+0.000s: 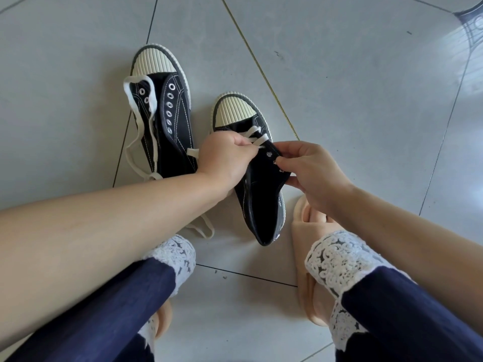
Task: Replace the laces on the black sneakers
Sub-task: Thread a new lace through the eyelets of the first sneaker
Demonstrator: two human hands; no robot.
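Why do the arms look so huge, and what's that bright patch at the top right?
Head view: the wide-angle lens swells the near left forearm and right forearm; head view, top right, light glares off the glossy floor tiles, washing out detail; head view, centre, the half-laced sneaker is sharp, with soft shadows.

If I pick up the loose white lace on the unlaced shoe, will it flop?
Probably floppy: the loose lace lies in limp curves over the unlaced sneaker and the floor. It looks thin and flat, so likely very light and apt to dangle.
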